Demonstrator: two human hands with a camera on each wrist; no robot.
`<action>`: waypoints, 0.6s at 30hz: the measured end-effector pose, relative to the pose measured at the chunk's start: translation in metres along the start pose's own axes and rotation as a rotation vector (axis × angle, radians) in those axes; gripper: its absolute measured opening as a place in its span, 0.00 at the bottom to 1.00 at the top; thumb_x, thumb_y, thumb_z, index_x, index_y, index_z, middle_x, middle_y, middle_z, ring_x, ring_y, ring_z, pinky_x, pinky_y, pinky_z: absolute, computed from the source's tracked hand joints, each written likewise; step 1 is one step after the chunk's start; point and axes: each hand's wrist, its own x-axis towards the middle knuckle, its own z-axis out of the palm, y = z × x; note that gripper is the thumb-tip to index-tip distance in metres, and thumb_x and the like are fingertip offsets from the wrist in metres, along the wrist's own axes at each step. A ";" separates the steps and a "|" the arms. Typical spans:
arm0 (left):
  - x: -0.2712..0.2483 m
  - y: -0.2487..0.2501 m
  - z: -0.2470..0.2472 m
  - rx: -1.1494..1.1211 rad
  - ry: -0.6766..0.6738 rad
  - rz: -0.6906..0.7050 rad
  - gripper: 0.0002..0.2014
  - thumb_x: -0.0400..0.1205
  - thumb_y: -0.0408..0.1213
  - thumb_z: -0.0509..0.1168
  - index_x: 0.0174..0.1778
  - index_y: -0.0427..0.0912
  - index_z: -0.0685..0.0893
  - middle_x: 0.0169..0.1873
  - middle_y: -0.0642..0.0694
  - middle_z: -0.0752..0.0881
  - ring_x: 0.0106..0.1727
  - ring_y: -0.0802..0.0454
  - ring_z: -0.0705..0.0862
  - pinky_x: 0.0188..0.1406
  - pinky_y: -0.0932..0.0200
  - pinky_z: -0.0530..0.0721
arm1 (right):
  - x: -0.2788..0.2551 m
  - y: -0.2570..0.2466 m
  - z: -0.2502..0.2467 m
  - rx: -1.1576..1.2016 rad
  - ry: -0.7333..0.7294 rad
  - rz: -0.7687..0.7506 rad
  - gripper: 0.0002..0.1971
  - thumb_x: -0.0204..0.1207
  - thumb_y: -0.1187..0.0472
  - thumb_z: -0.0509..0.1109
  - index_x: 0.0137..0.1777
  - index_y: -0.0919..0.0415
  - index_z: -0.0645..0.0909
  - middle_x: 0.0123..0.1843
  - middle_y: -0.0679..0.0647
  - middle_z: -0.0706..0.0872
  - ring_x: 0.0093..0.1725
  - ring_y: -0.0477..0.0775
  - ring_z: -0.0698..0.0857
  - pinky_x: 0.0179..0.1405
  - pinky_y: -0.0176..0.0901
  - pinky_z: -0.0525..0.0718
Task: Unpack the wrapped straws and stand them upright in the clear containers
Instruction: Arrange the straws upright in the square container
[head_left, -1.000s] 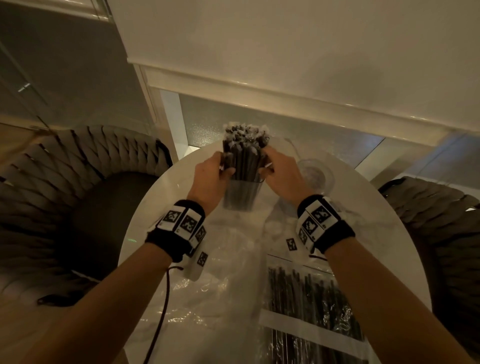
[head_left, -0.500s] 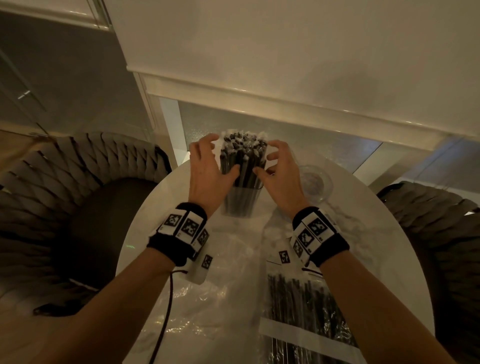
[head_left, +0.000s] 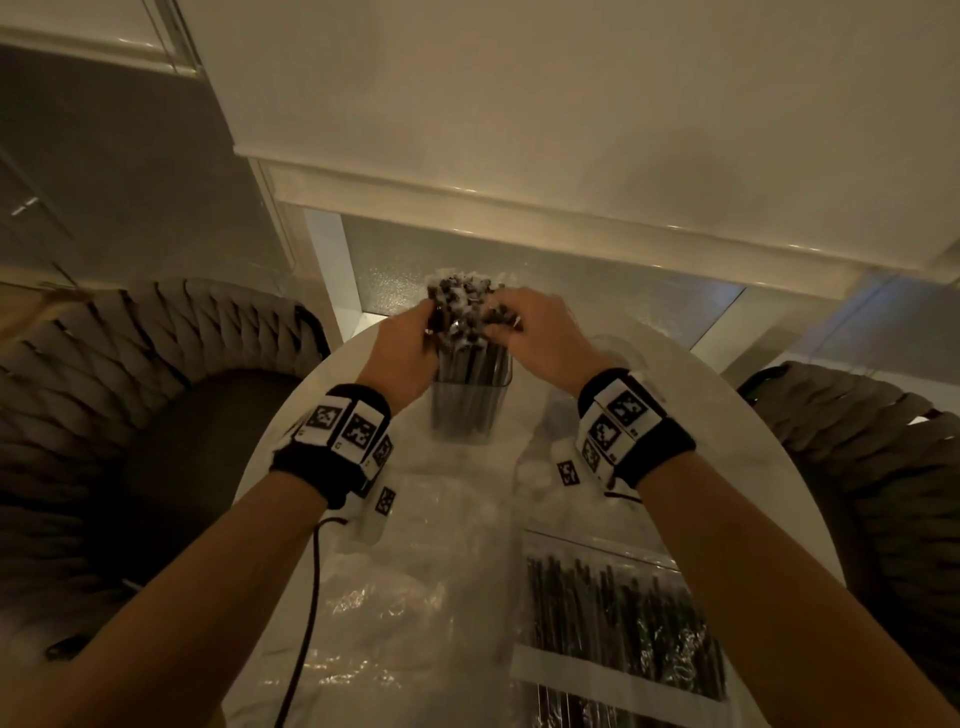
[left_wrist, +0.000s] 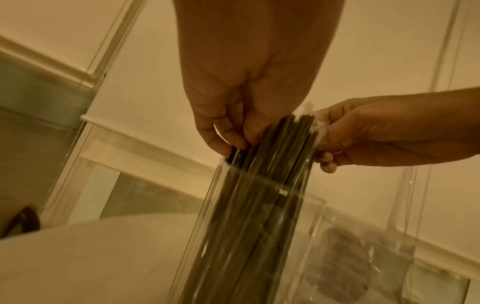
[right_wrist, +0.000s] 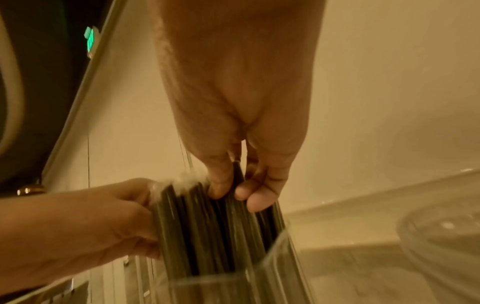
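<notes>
A bundle of dark wrapped straws (head_left: 464, 312) stands upright in a clear square container (head_left: 470, 410) at the far side of the round white table (head_left: 727, 415). My left hand (head_left: 415, 332) pinches straws at the bundle's left top edge; in the left wrist view the left hand (left_wrist: 233, 131) curls onto the straws (left_wrist: 259, 185). My right hand (head_left: 524, 322) grips straws at the bundle's right top; in the right wrist view the right hand (right_wrist: 241, 189) pinches the straws (right_wrist: 207, 226) above the container (right_wrist: 272, 267).
A clear bag of more dark straws (head_left: 618, 618) lies at the near right. Crumpled clear plastic wrap (head_left: 395, 597) covers the near table. A second clear round container (head_left: 618, 353) stands right of the first. Woven chairs (head_left: 130, 389) flank the table.
Both hands went from open beside the bundle to curled over its top, fingers now pinching the straw tips.
</notes>
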 end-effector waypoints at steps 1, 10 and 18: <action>-0.002 -0.002 0.005 0.010 -0.023 -0.018 0.11 0.82 0.27 0.59 0.58 0.32 0.80 0.52 0.34 0.86 0.54 0.37 0.83 0.45 0.63 0.69 | -0.002 0.002 0.006 0.014 -0.006 0.013 0.12 0.73 0.68 0.71 0.57 0.65 0.83 0.54 0.60 0.86 0.50 0.50 0.79 0.51 0.35 0.76; -0.043 -0.005 0.010 -0.211 0.276 -0.071 0.06 0.76 0.26 0.66 0.45 0.40 0.80 0.42 0.46 0.83 0.39 0.54 0.81 0.39 0.72 0.77 | -0.048 0.008 0.021 0.214 0.376 0.089 0.10 0.74 0.72 0.69 0.54 0.64 0.78 0.41 0.53 0.84 0.39 0.49 0.83 0.37 0.29 0.81; -0.028 -0.001 0.026 -0.029 -0.001 0.006 0.09 0.82 0.35 0.63 0.56 0.37 0.79 0.48 0.36 0.88 0.47 0.37 0.84 0.43 0.53 0.79 | -0.036 -0.008 0.049 0.152 0.133 0.066 0.06 0.79 0.70 0.62 0.51 0.70 0.80 0.47 0.64 0.86 0.42 0.51 0.79 0.34 0.24 0.72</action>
